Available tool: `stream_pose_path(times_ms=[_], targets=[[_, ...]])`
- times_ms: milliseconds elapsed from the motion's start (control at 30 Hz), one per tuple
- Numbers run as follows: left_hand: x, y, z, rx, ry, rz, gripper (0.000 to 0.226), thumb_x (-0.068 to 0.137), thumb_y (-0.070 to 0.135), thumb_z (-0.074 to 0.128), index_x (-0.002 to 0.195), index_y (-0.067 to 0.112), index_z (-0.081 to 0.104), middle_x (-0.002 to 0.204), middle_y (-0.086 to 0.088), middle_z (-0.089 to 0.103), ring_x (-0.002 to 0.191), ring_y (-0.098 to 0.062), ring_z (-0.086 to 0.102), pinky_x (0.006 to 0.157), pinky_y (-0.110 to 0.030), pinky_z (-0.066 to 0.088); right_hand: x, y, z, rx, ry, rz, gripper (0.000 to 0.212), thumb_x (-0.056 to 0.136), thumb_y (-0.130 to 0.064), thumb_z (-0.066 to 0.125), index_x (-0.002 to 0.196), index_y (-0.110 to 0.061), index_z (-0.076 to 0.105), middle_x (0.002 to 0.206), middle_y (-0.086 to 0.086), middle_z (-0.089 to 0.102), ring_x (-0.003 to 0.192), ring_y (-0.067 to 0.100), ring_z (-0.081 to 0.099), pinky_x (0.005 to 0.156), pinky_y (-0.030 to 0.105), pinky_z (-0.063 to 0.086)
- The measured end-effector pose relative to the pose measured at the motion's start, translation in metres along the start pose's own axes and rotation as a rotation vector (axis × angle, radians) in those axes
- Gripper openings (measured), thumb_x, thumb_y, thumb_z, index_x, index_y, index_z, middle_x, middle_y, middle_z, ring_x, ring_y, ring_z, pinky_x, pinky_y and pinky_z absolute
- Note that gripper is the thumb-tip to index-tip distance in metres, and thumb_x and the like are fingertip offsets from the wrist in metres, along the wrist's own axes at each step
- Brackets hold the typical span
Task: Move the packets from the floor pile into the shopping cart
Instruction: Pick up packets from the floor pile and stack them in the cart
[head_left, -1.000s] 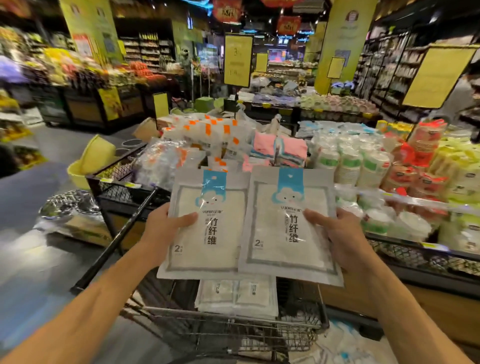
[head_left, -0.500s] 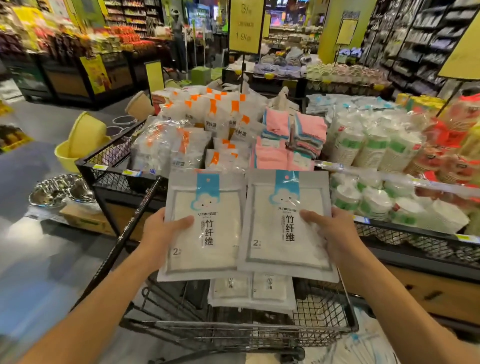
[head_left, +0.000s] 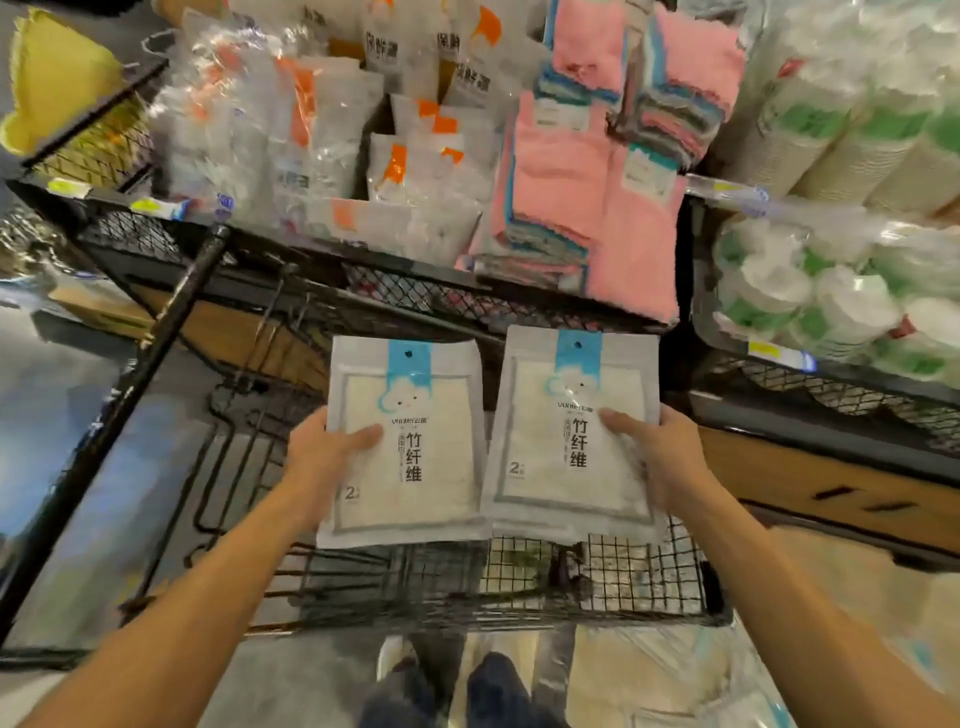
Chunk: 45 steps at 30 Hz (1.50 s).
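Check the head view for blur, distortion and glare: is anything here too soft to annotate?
Head view: left packet and right packet are sharp, print legible, with faint glare on the film; left hand and right hand clear. The shopping cart edges and the floor are motion-smeared. Wide-angle bending curves the shelf rail. Lighting is dim and warm.

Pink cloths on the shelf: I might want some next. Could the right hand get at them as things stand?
Probably not yet. The right hand grips a white packet held over the shopping cart, so it is occupied. Nothing visible blocks the way to the pink cloths once it lets go.
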<state>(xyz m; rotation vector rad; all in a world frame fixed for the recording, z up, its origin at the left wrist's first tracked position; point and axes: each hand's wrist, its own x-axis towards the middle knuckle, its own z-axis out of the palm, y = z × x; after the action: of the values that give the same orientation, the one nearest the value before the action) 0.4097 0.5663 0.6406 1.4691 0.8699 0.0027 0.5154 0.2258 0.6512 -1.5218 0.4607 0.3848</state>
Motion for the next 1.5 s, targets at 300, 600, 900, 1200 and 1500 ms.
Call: stream_pose_path(times_ms=[300, 600, 900, 1200, 1500], targets=[[0.097, -0.114, 0.044, 0.101, -0.029, -0.149, 0.036, 0.083, 0.005, 0.080, 0.115, 0.009, 0.063, 0.102, -0.002, 0.074, 0.088, -0.021, 0.073, 0.063, -0.032, 0.059, 0.079, 0.116, -0.019, -0.135, 0.078, 0.259, 0.036, 0.087, -0.009, 0.079, 0.120, -0.005, 0.066, 0.105, 0.014, 0.079, 0.089, 0.030, 0.078, 0.069, 0.046, 0.065], [0.192, -0.204, 0.090, 0.228, 0.050, -0.158, 0.049, 0.077, 0.010, 0.086, 0.120, 0.013, 0.064, 0.116, -0.006, 0.071, 0.106, -0.026, 0.069, 0.094, -0.048, 0.057, 0.179, 0.210, -0.003, -0.232, 0.056, 0.327, 0.038, 0.084, -0.011, 0.082, 0.119, -0.008, 0.066, 0.108, 0.009, 0.078, 0.094, 0.028, 0.078, 0.080, 0.049, 0.064], [0.219, -0.245, 0.126, 0.683, 0.131, -0.119, 0.073, 0.089, 0.025, 0.074, 0.147, 0.007, 0.034, 0.149, -0.018, 0.043, 0.141, -0.033, 0.035, 0.114, -0.042, 0.029, 0.230, 0.266, 0.029, -0.612, 0.214, 0.176, 0.042, 0.080, -0.027, 0.088, 0.111, -0.010, 0.066, 0.107, 0.000, 0.073, 0.094, 0.018, 0.070, 0.080, 0.034, 0.059], [0.216, -0.232, 0.136, 1.361, 0.087, 0.412, 0.082, 0.086, 0.028, 0.075, 0.152, 0.014, 0.029, 0.152, -0.018, 0.031, 0.135, -0.037, 0.036, 0.111, -0.050, 0.031, 0.214, 0.247, 0.051, -1.207, 0.394, -0.045, 0.079, 0.076, -0.043, 0.087, 0.133, -0.010, 0.044, 0.133, 0.011, 0.051, 0.128, 0.033, 0.048, 0.102, 0.053, 0.043], [0.163, -0.111, 0.132, 1.391, 0.066, 0.629, 0.069, 0.093, 0.063, 0.052, 0.149, 0.022, 0.047, 0.158, -0.013, 0.040, 0.144, -0.034, 0.037, 0.117, -0.055, 0.026, 0.147, 0.133, 0.050, -1.349, 0.154, -0.375, 0.067, 0.086, -0.059, 0.070, 0.142, -0.024, 0.053, 0.142, 0.004, 0.054, 0.132, 0.031, 0.047, 0.109, 0.056, 0.040]])
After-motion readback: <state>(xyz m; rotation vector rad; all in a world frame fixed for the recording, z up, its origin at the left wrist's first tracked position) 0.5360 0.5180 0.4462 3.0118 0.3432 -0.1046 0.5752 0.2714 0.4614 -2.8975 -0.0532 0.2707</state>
